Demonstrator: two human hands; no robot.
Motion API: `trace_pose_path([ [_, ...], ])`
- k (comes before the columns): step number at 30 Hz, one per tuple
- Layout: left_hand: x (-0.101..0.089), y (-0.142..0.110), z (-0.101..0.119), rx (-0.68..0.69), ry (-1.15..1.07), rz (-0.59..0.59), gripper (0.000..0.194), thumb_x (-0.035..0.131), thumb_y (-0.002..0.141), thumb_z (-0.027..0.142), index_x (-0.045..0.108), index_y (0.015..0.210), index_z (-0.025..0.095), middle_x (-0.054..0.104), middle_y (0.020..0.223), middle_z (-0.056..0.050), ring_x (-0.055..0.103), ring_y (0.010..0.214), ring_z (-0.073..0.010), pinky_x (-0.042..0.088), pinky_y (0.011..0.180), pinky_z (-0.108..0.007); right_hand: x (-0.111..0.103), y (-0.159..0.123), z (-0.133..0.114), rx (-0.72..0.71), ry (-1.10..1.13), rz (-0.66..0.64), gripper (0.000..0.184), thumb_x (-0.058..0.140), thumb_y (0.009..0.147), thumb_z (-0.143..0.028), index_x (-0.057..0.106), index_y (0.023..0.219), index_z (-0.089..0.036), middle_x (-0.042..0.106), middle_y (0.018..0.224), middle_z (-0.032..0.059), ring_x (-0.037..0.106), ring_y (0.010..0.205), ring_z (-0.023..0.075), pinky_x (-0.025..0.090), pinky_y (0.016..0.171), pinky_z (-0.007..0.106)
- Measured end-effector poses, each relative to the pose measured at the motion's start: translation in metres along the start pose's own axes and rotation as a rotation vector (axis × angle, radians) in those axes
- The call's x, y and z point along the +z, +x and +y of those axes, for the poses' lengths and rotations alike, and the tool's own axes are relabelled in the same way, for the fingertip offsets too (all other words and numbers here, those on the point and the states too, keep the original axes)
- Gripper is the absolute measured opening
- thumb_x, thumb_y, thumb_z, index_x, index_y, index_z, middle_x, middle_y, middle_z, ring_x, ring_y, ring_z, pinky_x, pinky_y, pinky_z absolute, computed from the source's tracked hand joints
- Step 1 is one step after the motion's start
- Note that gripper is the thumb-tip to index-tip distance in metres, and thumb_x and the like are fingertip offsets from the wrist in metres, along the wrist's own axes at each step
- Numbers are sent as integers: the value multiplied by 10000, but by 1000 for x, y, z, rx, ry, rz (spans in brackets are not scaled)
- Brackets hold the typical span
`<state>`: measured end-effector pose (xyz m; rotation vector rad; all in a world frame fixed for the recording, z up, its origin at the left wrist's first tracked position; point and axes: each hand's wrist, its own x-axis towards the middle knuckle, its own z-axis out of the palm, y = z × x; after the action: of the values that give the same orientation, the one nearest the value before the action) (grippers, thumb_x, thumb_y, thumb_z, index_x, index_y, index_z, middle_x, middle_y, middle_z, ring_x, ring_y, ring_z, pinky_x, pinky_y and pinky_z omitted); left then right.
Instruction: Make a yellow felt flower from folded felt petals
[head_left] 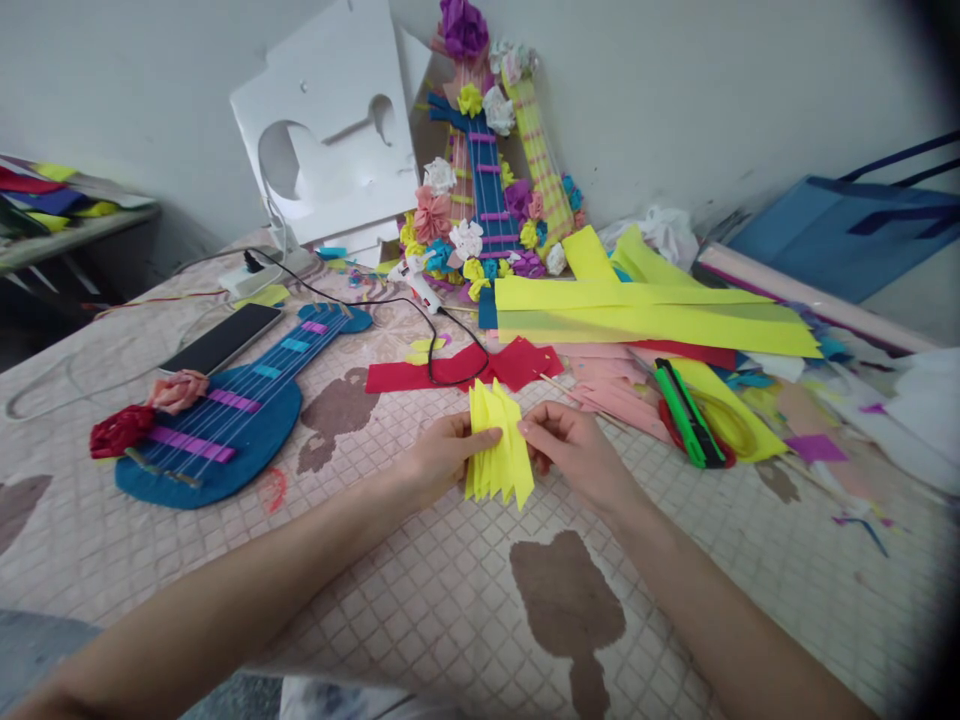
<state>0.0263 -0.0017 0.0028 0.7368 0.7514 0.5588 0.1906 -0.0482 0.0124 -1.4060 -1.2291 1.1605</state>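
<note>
At the far left of the patterned tablecloth (pixel 420 620), a red paper flower (pixel 122 428) and a pink paper flower (pixel 178 388) are sitting on the edge of a flat blue guitar shape (pixel 274 400), while a dark phone (pixel 221 338) is lying just beyond its body. Farther back, a white power strip (pixel 266 275) is resting near a white board (pixel 330 80) that is leaning against the wall with openings cut through it. Right of it, a white glue gun (pixel 418 287) is lying with its cord looping over a red strip (pixel 450 365). Nearer, the person's left hand (pixel 442 455) is clamping the folded yellow paper (pixel 491 475), its thumb pressing across the front pleats. The folded paper is standing between both hands, near the red strip's closer edge. The right hand (pixel 574 445) is pinching the paper's right edge between thumb and fingers. Beyond that hand, long yellow strips (pixel 637 325) are lying stacked, and farther right a green cutter (pixel 688 420) is resting near pink scraps (pixel 611 385).
</note>
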Motion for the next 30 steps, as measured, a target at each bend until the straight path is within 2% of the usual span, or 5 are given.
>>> trace_pose_path([
  [8, 1, 0, 0, 5, -8, 12, 268, 766, 690, 224, 647, 899, 104, 699, 875, -93, 662, 728, -163, 509, 702, -266, 1, -1, 0, -93, -220, 63, 175, 583, 785, -350, 533, 712, -199, 532, 591, -25, 481, 505, 110, 385, 477, 246],
  [14, -1, 1, -2, -2, 2, -4, 289, 777, 673, 229, 648, 900, 105, 696, 843, -79, 653, 718, -155, 504, 688, -257, 4, -1, 1, -97, -214, 48, 196, 576, 797, -379, 537, 725, -201, 521, 583, -31, 466, 498, 112, 367, 468, 244],
  [23, 0, 0, -4, 9, 9, 7, 272, 777, 666, 221, 651, 883, 116, 685, 807, -56, 632, 674, -138, 496, 670, -261, 6, 0, 7, -132, -204, 64, 182, 561, 825, -386, 552, 783, -209, 560, 663, -12, 512, 570, 129, 419, 520, 252],
  [27, -2, 1, -4, 13, 7, 0, 287, 778, 665, 234, 653, 900, 126, 685, 827, -56, 639, 690, -146, 493, 677, -263, 7, -2, 6, -203, -271, 119, 175, 520, 857, -365, 567, 948, -224, 578, 755, 10, 533, 608, 138, 451, 559, 268],
  [30, -2, 1, -3, 15, -17, -9, 302, 775, 671, 236, 649, 922, 125, 686, 839, -63, 650, 723, -159, 494, 701, -268, 10, -5, 2, -333, -426, 175, 283, 475, 886, -338, 558, 1132, -225, 558, 868, 45, 542, 675, 148, 480, 619, 291],
])
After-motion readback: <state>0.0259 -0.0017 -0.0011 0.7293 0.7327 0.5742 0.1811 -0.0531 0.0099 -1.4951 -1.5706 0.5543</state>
